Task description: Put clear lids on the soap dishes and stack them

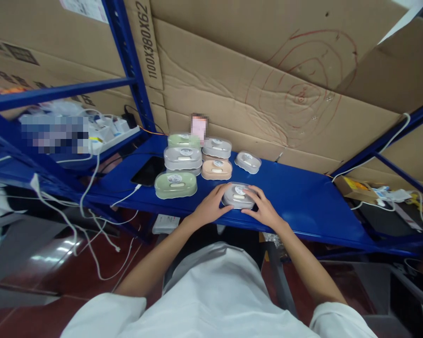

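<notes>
A grey oval box with a clear lid and a round sticker rests near the front edge of the blue shelf. My left hand is closed around its left end, and my right hand grips the right end, with fingers reaching over the lid. Just behind it stand a peach box and, to the right, another grey box. Further left are a green box and a grey box, the latter stacked on another box. More boxes, grey and green, sit at the back.
A dark phone lies left of the boxes, near a white cable. Another phone leans upright against the cardboard wall. Blue metal posts frame the shelf. A small cardboard box stands at the right.
</notes>
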Demonstrator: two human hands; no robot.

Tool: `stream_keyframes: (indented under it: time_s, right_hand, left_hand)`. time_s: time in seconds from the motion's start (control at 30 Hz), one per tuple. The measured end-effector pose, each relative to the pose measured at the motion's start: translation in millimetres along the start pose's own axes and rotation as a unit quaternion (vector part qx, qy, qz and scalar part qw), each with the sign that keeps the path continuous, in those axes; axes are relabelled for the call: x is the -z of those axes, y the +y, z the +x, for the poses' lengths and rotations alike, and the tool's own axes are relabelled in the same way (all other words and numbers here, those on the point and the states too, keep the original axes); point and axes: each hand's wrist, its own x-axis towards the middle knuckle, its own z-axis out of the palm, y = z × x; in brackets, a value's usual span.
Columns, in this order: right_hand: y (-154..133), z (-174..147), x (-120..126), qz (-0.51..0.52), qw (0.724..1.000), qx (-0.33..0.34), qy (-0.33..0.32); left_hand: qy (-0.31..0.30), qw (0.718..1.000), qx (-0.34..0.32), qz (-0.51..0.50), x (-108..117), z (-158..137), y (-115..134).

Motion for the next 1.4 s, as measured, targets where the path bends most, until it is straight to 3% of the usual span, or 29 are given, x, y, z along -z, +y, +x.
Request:
stream_keyframes:
  time_s: [0.37, 0.53, 0.67, 0.87, 1.1, 1.4]
  right_hand:
    - [21, 17, 8, -0.002, 0.997, -0.062, 0.037]
    - [56, 39, 24, -0.035, 0.99, -0.079, 0.109]
    - [93, 84, 34, -0.055, 0.979, -0.097, 0.172]
    - [137, 143, 24, -0.022, 0.991, -0.081, 0.103]
    - [148, 130, 5, 0.012, 0.988, -0.094, 0.125]
    - [133, 140, 11, 0.015, 0.994, -0.06, 0.092]
  left_hand:
    - [0.006, 1.0, 0.017, 0.013, 2, -1, 8]
    - [-0.001, 1.0, 0.014, 0.023, 1, -2, 6]
    - [-0.009, 0.999, 0.016, 0.045, 2, -2, 7]
    - [-0.015, 0.998, 0.012, 0.064, 2, -3, 7]
    - [-0.021, 0.996, -0.002, 0.084, -1, -5, 4]
    - [-0.018, 0.993, 0.006, 0.119, 4, -2, 12]
